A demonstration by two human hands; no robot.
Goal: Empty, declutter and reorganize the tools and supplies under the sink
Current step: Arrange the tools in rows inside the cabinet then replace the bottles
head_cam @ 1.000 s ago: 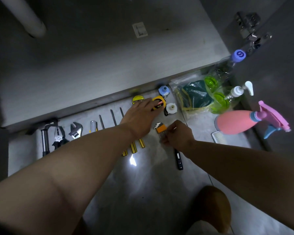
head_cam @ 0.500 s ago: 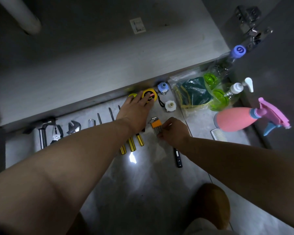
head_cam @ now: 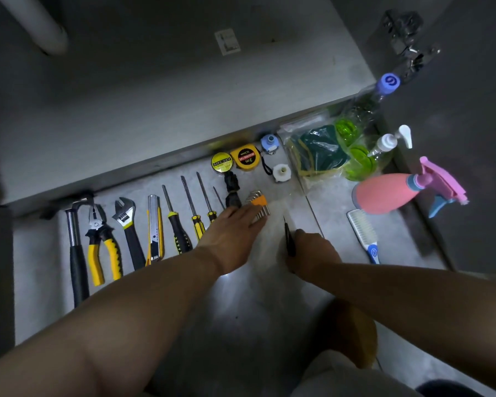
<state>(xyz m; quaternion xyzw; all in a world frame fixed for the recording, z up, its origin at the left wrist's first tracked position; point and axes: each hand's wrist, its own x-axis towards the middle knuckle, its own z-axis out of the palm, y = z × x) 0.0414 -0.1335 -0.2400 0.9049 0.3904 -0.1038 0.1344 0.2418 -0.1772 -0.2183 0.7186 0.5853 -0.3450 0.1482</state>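
**Fig.** Tools and supplies laid out on the grey floor (head_cam: 241, 310); all positions given w/ ref. to the tape measure (head_cam: 246, 158).

- **Far left of the tape measure:** the hammer (head_cam: 74, 247) lay w/ its head toward the cabinet edge (head_cam: 155, 164).
- **Successively nearer the tape measure:** the pliers (head_cam: 100, 242), adj. wrench (head_cam: 128, 224), utility knife (head_cam: 155, 227), black-handled screwdriver (head_cam: 178, 233) and two yellow-handled screwdrivers (head_cam: 196, 222) lay side by side, shafts pointing away from the viewer.
- **Just beside the tape measure's left side:** the PVC tape roll (head_cam: 221, 164).
- **Directly below the tape measure:** a black bundle (head_cam: 232, 190) lay next to the hex key set (head_cam: 258, 203) in its orange holder.
- **Left hand (head_cam: 232, 233), below the tape measure:** it lay flat, fingers straight & close together, fingertips resting on the lower ends of the hex key set.
- **Right hand (head_cam: 312, 250), below-right of the tape measure:** its fingers were curled round a slim black tool (head_cam: 288, 236), tip pointing up.
- **Just right of the tape measure:** a blue fitting (head_cam: 268, 143) and a white cap (head_cam: 281, 172).
- **Further right:**
  - a plastic bag (head_cam: 315, 150) w/ green contents;
  - a pump bottle (head_cam: 384, 147);
  - a pink spray bottle (head_cam: 390, 193) on its side;
  - a white brush (head_cam: 365, 236), nearest the viewer.
- **Farthest right & above:** a clear bottle (head_cam: 388, 83) w/ blue cap.
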